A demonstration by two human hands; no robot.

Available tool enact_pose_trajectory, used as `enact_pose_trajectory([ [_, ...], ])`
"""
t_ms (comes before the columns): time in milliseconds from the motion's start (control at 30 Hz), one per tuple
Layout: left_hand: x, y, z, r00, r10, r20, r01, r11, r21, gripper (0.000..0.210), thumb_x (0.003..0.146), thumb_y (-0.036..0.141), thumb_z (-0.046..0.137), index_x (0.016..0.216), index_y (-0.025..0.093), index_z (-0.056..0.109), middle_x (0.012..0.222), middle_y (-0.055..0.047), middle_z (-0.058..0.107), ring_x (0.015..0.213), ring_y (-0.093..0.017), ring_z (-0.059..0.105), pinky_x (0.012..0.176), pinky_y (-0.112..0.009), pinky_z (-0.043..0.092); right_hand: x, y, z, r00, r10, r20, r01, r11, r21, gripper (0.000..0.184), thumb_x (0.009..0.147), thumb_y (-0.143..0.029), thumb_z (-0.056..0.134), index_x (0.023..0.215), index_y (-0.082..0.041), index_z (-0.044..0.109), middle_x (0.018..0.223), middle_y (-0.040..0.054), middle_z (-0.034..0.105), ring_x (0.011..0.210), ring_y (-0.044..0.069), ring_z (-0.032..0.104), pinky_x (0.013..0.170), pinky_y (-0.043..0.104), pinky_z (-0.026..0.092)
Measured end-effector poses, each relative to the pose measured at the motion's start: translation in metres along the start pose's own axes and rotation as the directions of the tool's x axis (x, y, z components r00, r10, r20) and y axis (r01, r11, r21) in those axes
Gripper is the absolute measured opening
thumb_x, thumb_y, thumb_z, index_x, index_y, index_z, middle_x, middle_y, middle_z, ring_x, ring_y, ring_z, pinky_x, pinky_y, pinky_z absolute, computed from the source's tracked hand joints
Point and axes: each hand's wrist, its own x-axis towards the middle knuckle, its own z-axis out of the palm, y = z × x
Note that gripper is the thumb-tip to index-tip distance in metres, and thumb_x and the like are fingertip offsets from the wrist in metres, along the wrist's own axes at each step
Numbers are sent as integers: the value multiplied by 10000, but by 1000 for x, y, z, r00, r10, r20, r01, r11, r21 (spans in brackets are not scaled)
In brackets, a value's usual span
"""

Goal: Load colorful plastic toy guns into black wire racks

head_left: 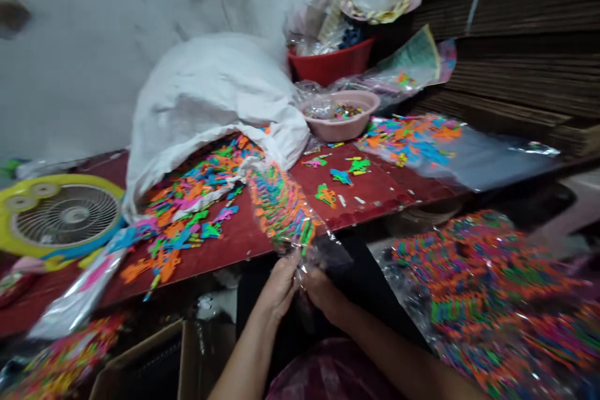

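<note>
A clear plastic bag [284, 206] packed with small colourful plastic toys lies on the red table's front edge, its near end reaching over my lap. My left hand [280, 284] is closed on the gathered plastic at that end. Close beside it, my right hand [321, 292] also grips the plastic, somewhat blurred. Left of the bag, a heap of loose toys [201, 184] in orange, green, blue and pink spills from a big white sack [210, 84]. A few single toys [341, 176] lie to the right of the bag; some look like little toy guns.
A pink bowl [340, 131] and a red basin [330, 65] stand at the back. More toys lie on a plastic sheet [497, 159] at right. Filled bags [482, 281] pile up at lower right. A yellow fan [68, 215] sits left, above a cardboard box [180, 350].
</note>
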Motion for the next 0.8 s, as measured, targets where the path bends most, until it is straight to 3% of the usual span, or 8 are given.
enact_pose_trajectory([
  [100, 6, 3, -2, 993, 90, -71, -96, 992, -79, 469, 790, 517, 711, 929, 70, 683, 747, -103, 714, 692, -190, 683, 669, -276, 518, -4, 17, -5, 999, 32, 14, -30, 992, -121, 350, 833, -449, 473, 571, -218, 493, 418, -35, 431, 318, 100, 370, 329, 227, 264],
  [233, 13, -1, -10, 987, 59, -147, -80, 986, -145, 445, 735, 486, 763, 830, 64, 659, 682, -84, 687, 540, -137, 617, 553, -241, 466, -19, 27, -29, 999, 50, -5, -50, 979, -196, 255, 804, -412, 526, 649, -213, 566, 495, -27, 521, 367, 113, 458, 375, 235, 329],
  [367, 15, -7, -17, 994, 40, -103, -63, 971, -231, 323, 735, 365, 725, 831, 66, 650, 687, -72, 668, 486, -106, 555, 458, -207, 409, -37, 2, -55, 970, -160, -182, 92, 937, -337, 385, 805, -476, 600, 1069, -196, 606, 711, -17, 630, 533, 133, 586, 516, 256, 464],
  [500, 5, -7, -21, 994, 31, 104, 9, 933, -360, 473, 815, 440, 590, 1062, 40, 642, 991, -177, 692, 665, -170, 642, 499, -217, 433, -50, -37, -55, 825, -512, -238, 345, 791, -506, 844, 754, -468, 710, 1458, -215, 320, 1256, 121, 591, 990, 211, 641, 788, 324, 538],
  [567, -2, -6, -22, 988, 38, 150, 24, 920, -390, 613, 871, 585, 493, 1152, 53, 611, 1025, -177, 678, 619, -140, 607, 449, -198, 359, -52, -52, -46, 725, -656, -211, 454, 685, -570, 918, 738, -445, 740, 1491, -211, 269, 1328, 141, 543, 1082, 237, 610, 886, 365, 515],
  [633, -7, -7, -23, 988, 35, 151, 27, 921, -388, 756, 867, 720, 399, 1176, 60, 601, 1005, -164, 669, 557, -100, 541, 419, -193, 287, -50, -61, -35, 631, -748, -205, 502, 595, -628, 701, 809, -394, 687, 1417, -206, 392, 1234, 119, 599, 1039, 225, 621, 895, 359, 500],
  [733, -11, -8, -23, 984, 67, 164, -7, 939, -345, 886, 808, 824, 353, 1180, 60, 604, 951, -144, 655, 550, -83, 488, 440, -199, 266, -41, -62, -23, 548, -834, -59, 555, 416, -721, 152, 944, -246, 491, 1023, -207, 615, 910, 46, 657, 798, 157, 628, 733, 269, 485],
  [800, -12, -8, -22, 978, 110, 178, -49, 947, -317, 908, 758, 850, 407, 1165, 66, 618, 908, -130, 645, 601, -99, 497, 484, -202, 288, -32, -56, -20, 501, -859, 105, 595, 253, -763, 225, 961, -169, 421, 818, -201, 592, 732, 17, 606, 660, 130, 578, 633, 238, 439],
])
